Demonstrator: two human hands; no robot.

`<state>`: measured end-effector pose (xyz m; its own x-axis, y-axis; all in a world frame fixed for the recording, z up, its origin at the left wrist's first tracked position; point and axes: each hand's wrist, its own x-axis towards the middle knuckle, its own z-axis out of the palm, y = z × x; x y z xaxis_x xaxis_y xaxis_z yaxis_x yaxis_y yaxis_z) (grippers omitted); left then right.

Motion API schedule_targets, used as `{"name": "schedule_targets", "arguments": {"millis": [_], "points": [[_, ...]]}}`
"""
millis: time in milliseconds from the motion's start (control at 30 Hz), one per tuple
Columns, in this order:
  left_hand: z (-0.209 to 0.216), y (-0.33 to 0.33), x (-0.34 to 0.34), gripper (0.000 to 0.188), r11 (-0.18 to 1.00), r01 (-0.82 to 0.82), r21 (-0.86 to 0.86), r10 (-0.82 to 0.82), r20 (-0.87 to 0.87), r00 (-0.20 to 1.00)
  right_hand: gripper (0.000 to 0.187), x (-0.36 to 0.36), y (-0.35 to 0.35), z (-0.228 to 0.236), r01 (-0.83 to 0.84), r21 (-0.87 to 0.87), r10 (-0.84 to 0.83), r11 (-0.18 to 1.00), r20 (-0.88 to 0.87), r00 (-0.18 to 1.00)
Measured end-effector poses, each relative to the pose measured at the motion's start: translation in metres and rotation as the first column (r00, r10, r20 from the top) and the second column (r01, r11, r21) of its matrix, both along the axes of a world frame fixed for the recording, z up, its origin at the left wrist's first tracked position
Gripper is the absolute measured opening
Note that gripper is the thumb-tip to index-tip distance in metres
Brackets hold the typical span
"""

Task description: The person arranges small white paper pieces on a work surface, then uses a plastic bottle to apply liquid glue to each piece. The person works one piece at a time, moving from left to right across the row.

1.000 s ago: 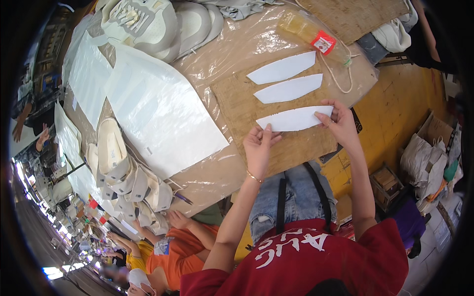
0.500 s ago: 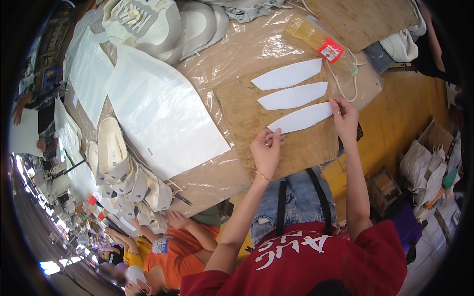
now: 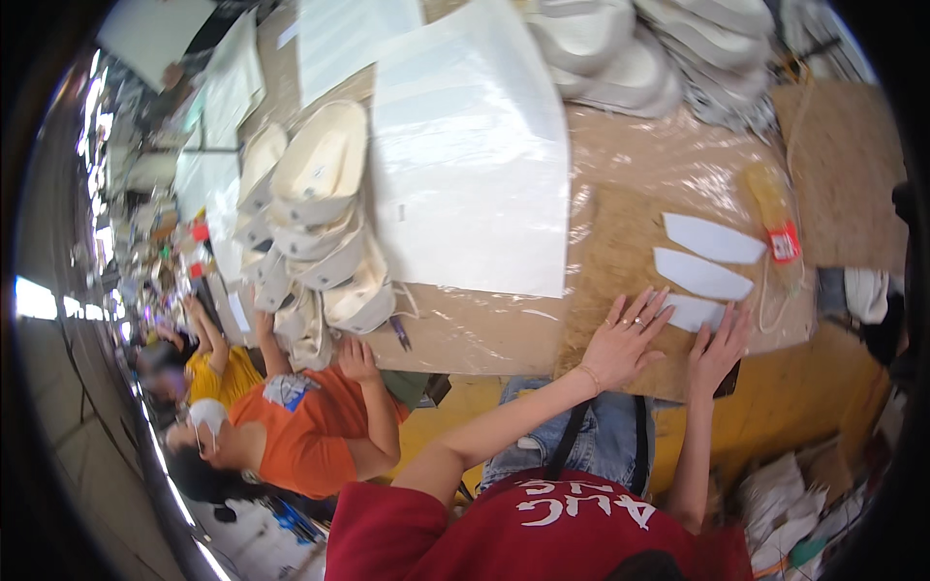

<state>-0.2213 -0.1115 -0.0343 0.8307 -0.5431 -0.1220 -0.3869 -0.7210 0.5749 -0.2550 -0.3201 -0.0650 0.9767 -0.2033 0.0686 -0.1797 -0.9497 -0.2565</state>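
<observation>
Three curved white pieces of sheet material lie one behind another on a brown board (image 3: pixel 608 257): the far piece (image 3: pixel 713 239), the middle piece (image 3: pixel 703 276) and the near piece (image 3: pixel 694 311). My left hand (image 3: pixel 628 341) lies flat with its fingers spread, the fingertips at the left end of the near piece. Over that piece's right end, my right hand (image 3: pixel 717 360) rests with fingers stretched out. Both hands are open and hide part of the near piece's lower edge.
A bottle of yellow liquid (image 3: pixel 770 198) with a red label lies beyond the board. Large white sheets (image 3: pixel 475 165) cover the table's middle, beside stacked pale shoe uppers (image 3: pixel 325 213). More shoes (image 3: pixel 605 53) stand at the back. To my left sits a co-worker in an orange shirt (image 3: pixel 310 426).
My fingers have let go of their pinch on the near piece's two ends and now lie flat over it. The view has swung left, so the table appears shifted right.
</observation>
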Motion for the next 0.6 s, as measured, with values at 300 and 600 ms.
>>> {"name": "schedule_targets", "arguments": {"millis": [300, 600], "points": [[-0.009, 0.025, 0.005, 0.067, 0.945, -0.139, -0.295, 0.082, -0.196, 0.977, 0.043, 0.026, 0.031, 0.034, -0.046, 0.051, 0.044, 0.998, 0.048, 0.998], [-0.021, 0.164, 0.101, 0.073, 0.833, -0.548, 0.070, 0.538, 0.126, 0.834, 0.027, 0.234, 0.246, 0.052, -0.521, 0.500, 0.515, 0.692, 0.164, 0.841]]}}
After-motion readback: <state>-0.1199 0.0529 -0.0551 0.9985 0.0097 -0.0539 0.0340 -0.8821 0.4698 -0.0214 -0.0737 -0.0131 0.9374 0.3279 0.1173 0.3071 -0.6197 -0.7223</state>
